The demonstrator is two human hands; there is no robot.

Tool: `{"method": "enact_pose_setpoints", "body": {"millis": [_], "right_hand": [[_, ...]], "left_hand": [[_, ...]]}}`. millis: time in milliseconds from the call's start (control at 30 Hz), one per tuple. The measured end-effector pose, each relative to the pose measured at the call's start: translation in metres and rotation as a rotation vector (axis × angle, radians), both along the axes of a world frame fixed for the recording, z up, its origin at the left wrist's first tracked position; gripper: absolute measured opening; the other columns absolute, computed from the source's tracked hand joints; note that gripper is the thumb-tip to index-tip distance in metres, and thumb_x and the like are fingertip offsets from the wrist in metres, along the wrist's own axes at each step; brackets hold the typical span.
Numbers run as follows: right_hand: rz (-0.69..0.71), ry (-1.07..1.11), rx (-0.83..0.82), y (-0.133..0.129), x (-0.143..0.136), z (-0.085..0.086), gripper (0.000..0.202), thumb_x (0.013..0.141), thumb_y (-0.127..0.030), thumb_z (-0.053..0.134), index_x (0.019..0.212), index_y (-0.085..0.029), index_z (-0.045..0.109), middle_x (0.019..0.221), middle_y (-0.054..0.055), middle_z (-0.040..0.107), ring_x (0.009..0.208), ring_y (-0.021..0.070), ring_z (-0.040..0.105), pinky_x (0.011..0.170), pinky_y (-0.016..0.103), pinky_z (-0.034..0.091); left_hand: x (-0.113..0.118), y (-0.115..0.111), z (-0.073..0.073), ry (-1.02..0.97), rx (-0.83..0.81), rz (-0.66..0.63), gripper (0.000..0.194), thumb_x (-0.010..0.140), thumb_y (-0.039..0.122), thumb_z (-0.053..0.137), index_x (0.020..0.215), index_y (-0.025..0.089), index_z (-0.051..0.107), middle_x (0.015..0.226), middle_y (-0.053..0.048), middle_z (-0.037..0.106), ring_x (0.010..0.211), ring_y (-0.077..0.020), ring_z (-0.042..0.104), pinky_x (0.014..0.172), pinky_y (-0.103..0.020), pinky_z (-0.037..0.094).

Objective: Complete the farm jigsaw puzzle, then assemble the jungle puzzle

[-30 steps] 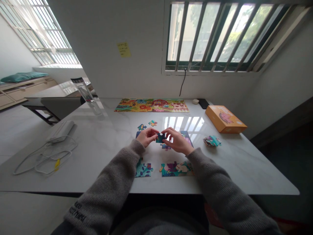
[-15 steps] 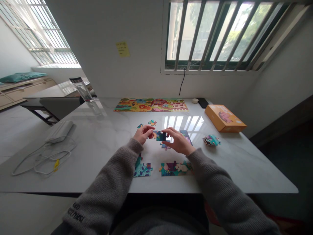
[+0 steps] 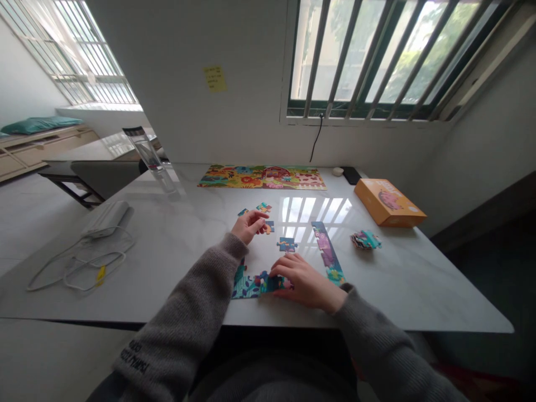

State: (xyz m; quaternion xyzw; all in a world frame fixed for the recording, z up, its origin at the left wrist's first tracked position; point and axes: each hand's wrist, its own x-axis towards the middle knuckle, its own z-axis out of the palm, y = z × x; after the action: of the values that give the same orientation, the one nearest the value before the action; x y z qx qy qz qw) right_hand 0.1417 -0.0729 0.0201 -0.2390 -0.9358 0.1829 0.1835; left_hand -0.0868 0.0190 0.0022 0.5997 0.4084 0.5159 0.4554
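Observation:
My right hand (image 3: 304, 279) has its fingers bent over a dark blue jigsaw puzzle piece (image 3: 269, 283) at the bottom row, in the gap between two edge sections. The leafy teal section (image 3: 246, 286) lies to its left; the hand covers much of the section on its right. Above it, my left hand (image 3: 248, 225) hovers with thumb and index finger slightly apart, nothing visible between them. Just behind its fingertips is a small puzzle piece (image 3: 270, 226). Another loose blue piece (image 3: 287, 244) lies between the hands. A joined purple strip (image 3: 325, 249) stands along the right.
Two more pieces lie beyond my left hand, one being a teal-orange piece (image 3: 263, 207). At right are a stack of pieces (image 3: 366, 239) and an orange box (image 3: 389, 202). A finished-looking puzzle panel (image 3: 262, 177) lies by the wall. Cables (image 3: 98, 259) lie left, near a glass (image 3: 146, 151).
My right hand has carried the dark blue piece down from mid-table to the gap in the bottom row. My left hand has stayed nearly in place. The view has shifted slightly.

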Motion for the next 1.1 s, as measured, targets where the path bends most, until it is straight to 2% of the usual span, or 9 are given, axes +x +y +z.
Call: {"method": "enact_pose_setpoints", "body": {"millis": [233,433,600,733,833,933,1000,1100], "right_hand": [[-0.059,-0.016,-0.025,-0.016,-0.003,-0.010,0.030,0.089,-0.041,0.072,0.112,-0.024,0.062,0.109,0.006,0.067,0.105,0.0238,0.055,0.095,0.040,0.042],[-0.097,0.031,-0.003,-0.003,0.009,-0.001,0.031,0.090,-0.036,0.070,0.116,-0.024,0.060,0.113,0.007,0.067,0.109,0.0247,0.055,0.098,0.041,0.042],[-0.155,0.006,0.039,0.027,0.020,0.007,0.027,0.089,-0.034,0.071,0.112,-0.023,0.062,0.111,0.009,0.067,0.105,0.0257,0.056,0.091,0.041,0.045],[-0.091,-0.053,0.083,0.042,0.002,0.009,0.025,0.089,-0.037,0.071,0.107,-0.022,0.063,0.104,0.008,0.067,0.101,0.0249,0.056,0.090,0.040,0.044],[-0.051,-0.109,0.129,0.046,-0.018,0.009,0.026,0.089,-0.037,0.071,0.107,-0.020,0.062,0.103,0.008,0.067,0.100,0.0247,0.056,0.089,0.039,0.044],[-0.055,-0.155,0.165,0.049,-0.030,0.005,0.024,0.089,-0.034,0.071,0.106,-0.019,0.062,0.103,0.009,0.066,0.099,0.0251,0.055,0.089,0.040,0.044],[-0.070,-0.157,0.166,0.051,-0.031,0.001,0.023,0.088,-0.031,0.071,0.106,-0.019,0.063,0.104,0.009,0.064,0.100,0.0252,0.055,0.088,0.040,0.044],[-0.081,-0.133,0.147,0.052,-0.029,-0.006,0.024,0.087,-0.028,0.072,0.108,-0.020,0.063,0.109,0.009,0.063,0.105,0.0254,0.054,0.092,0.041,0.044]], "left_hand": [[0.003,-0.002,0.003,0.014,-0.016,-0.008,0.029,0.079,0.035,0.071,0.096,0.012,0.066,0.067,-0.002,0.068,0.053,-0.0108,0.058,0.051,-0.023,0.044],[-0.001,-0.002,0.006,0.048,0.012,0.036,0.027,0.081,0.034,0.068,0.098,0.013,0.066,0.069,-0.003,0.068,0.058,-0.0126,0.060,0.056,-0.026,0.048],[-0.027,0.002,0.017,0.116,0.086,0.208,0.023,0.083,0.033,0.064,0.097,0.015,0.068,0.069,-0.002,0.067,0.061,-0.0138,0.060,0.063,-0.029,0.051],[-0.058,0.009,0.019,0.177,0.103,0.369,0.021,0.082,0.033,0.062,0.095,0.017,0.067,0.071,-0.003,0.067,0.063,-0.0161,0.061,0.065,-0.031,0.051],[-0.075,0.014,0.010,0.284,0.087,0.464,0.021,0.084,0.032,0.058,0.095,0.018,0.068,0.073,-0.005,0.068,0.067,-0.0185,0.063,0.068,-0.032,0.051],[-0.084,0.021,-0.007,0.527,0.108,0.557,0.018,0.084,0.029,0.058,0.093,0.020,0.071,0.084,-0.007,0.070,0.075,-0.0203,0.063,0.074,-0.033,0.050],[-0.086,0.028,-0.020,0.693,0.116,0.562,0.017,0.083,0.027,0.060,0.092,0.020,0.072,0.093,-0.008,0.070,0.079,-0.0201,0.062,0.080,-0.033,0.049],[-0.087,0.039,-0.031,0.814,0.053,0.565,0.021,0.085,0.032,0.062,0.097,0.020,0.073,0.094,-0.008,0.070,0.083,-0.0209,0.062,0.083,-0.033,0.048]]}}
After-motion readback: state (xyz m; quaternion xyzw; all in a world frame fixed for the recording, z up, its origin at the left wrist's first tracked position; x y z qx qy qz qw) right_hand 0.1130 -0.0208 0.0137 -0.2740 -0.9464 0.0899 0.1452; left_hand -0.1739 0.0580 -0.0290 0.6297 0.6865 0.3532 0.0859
